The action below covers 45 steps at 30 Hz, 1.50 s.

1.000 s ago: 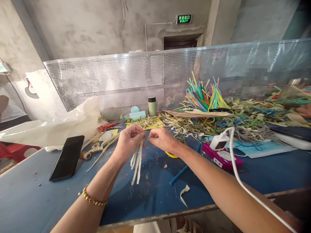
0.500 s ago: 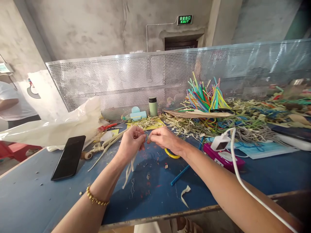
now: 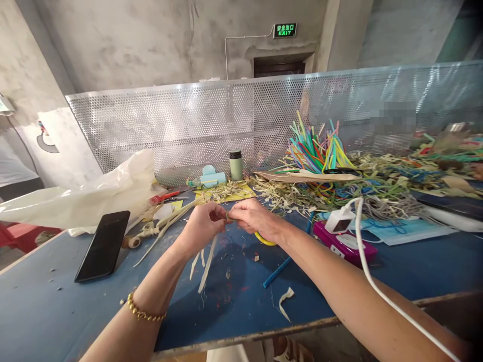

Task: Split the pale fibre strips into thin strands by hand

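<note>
My left hand is closed in a pinch, and pale flat fibre strips hang down from under it over the blue table. Fingertips touching it, my right hand pinches at the same spot. Between the fingertips a small piece of the work shows, too little to name beyond the fibre. A yellow ring-like piece lies partly hidden under my right hand. Near it rests a blue stick, and a loose pale scrap lies close to the front edge.
A black phone, a plastic sheet and red-handled pliers are on the left. Behind stand a green bottle and bundled colourful strips. A purple box with a white charger and cable is right.
My hands have drawn together, fingertips now meeting. The hanging strips have swung and spread apart beneath my left hand. The view has shifted slightly.
</note>
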Each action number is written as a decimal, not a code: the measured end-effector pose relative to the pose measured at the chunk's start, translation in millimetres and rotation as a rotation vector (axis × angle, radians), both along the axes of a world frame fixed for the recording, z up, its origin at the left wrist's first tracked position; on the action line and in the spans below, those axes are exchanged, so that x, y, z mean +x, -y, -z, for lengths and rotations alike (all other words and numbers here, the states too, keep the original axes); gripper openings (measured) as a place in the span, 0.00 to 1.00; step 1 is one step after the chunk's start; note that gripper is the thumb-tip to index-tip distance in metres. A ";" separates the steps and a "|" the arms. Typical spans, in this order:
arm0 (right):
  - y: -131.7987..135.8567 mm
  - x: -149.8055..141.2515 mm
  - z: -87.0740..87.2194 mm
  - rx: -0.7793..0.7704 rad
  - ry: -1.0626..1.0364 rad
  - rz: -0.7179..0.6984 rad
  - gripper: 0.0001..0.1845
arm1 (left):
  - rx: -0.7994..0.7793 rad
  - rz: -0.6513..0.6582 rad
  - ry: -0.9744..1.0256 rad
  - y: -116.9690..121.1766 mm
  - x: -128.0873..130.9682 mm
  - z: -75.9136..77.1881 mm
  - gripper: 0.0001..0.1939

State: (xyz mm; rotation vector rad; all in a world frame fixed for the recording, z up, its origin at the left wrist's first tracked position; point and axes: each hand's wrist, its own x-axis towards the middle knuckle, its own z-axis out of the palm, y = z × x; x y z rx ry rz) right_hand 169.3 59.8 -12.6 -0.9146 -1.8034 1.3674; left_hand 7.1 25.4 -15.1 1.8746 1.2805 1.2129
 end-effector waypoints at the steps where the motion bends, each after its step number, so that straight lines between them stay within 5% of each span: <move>1: 0.7 0.1 -0.2 0.000 -0.010 -0.014 0.11 | 0.014 -0.012 -0.022 -0.1 0.1 0.3 0.02; 5: -0.2 3.7 -3.6 0.024 -0.028 -0.050 0.14 | 0.059 -0.027 -0.090 0.7 -0.4 -1.1 0.06; 7: -4.2 7.6 -6.5 0.103 0.022 0.039 0.12 | 0.048 0.015 -0.043 1.0 -1.3 -2.9 0.06; 12: -15.0 16.2 -9.2 0.664 0.488 0.491 0.12 | -0.016 0.109 0.167 -1.0 -4.9 -3.2 0.07; 14: -13.8 16.0 -8.9 0.791 0.589 0.497 0.09 | -0.022 0.106 0.206 -2.1 -5.1 -1.6 0.07; 17: -6.8 11.9 -10.2 0.912 0.427 0.377 0.11 | -0.011 0.096 0.237 -2.9 -3.3 0.7 0.07; 23: -2.1 3.0 -4.8 0.658 0.136 0.153 0.08 | 0.029 0.065 0.302 -1.3 1.5 0.7 0.07; 29: -5.4 -3.8 6.6 0.513 -0.071 0.130 0.08 | 0.020 0.067 0.372 0.0 2.7 -0.7 0.08; 39: -4.0 -5.9 8.0 0.386 -0.087 0.115 0.05 | -0.081 0.133 0.438 -1.3 -1.2 -1.7 0.10; 45: 0.6 -6.5 5.1 0.507 0.060 0.201 0.04 | -0.109 0.082 0.403 -0.7 -0.9 -0.5 0.11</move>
